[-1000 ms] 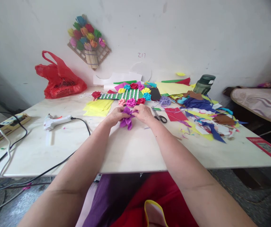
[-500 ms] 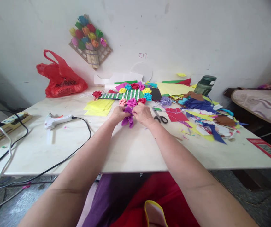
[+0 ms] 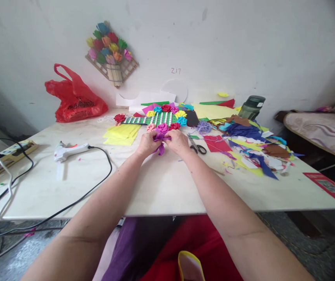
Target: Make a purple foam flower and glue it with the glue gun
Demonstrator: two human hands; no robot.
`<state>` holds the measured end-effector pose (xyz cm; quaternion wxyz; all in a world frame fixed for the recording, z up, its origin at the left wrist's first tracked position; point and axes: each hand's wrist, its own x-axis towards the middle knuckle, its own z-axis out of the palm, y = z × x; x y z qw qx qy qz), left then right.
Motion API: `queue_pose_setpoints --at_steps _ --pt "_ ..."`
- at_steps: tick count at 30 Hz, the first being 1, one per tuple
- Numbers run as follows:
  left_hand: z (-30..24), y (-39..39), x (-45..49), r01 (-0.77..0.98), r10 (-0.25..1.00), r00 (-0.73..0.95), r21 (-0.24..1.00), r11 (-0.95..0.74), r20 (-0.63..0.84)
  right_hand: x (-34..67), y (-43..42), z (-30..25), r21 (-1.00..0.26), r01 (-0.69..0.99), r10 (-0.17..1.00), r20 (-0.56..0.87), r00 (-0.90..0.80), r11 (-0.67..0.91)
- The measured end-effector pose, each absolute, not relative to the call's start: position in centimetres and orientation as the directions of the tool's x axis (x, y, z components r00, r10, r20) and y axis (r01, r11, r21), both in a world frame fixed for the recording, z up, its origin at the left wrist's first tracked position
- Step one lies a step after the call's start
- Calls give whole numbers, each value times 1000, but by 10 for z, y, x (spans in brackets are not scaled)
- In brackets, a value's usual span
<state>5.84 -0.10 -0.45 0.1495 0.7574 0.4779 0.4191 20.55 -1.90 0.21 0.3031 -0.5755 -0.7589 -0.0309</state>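
Note:
Between my hands is a piece of purple crepe paper (image 3: pixel 160 149), partly covered by the fingers, its lower petals hanging toward me. My left hand (image 3: pixel 148 143) pinches its left side and my right hand (image 3: pixel 177 141) pinches its right side. Just beyond them lies a green-and-white striped panel (image 3: pixel 163 118) edged with paper roses. A magenta rose (image 3: pixel 162 128) sits right behind my fingertips. Black-handled scissors (image 3: pixel 197 146) rest close to the right of my right hand, and yellow paper sheets (image 3: pixel 122 134) lie left of my left hand.
At left are a white glue gun (image 3: pixel 70 151) with a black cord and a power strip (image 3: pixel 7 160). A red plastic bag (image 3: pixel 79 101) stands at the back left. Paper scraps (image 3: pixel 249 132), purple yarn (image 3: pixel 204 126) and a green bottle (image 3: pixel 252 107) occupy the right.
My fingers have shifted on the purple paper, which now looks more gathered and turned between them, with less of its lower part showing. The view has tilted slightly.

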Motion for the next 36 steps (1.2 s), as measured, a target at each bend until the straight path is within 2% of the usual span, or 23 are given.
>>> queue_pose_setpoints --at_steps 9,15,23,31,36 --pt "-2 -3 58 622 862 228 613 -487 453 207 -27 10 -190 949 890 432 -148 250" --pt "-1 -5 58 610 863 250 621 -492 439 206 -25 9 -185 957 895 428 -127 224" --pt "-5 -5 65 649 865 186 602 -464 467 198 -26 7 -173 957 892 430 -140 233" --pt "-7 -7 75 661 849 164 583 -472 501 193 -24 3 -272 959 913 405 45 74" --pt "-5 -8 74 657 870 118 619 -431 479 197 -23 2 -324 940 912 409 39 105"
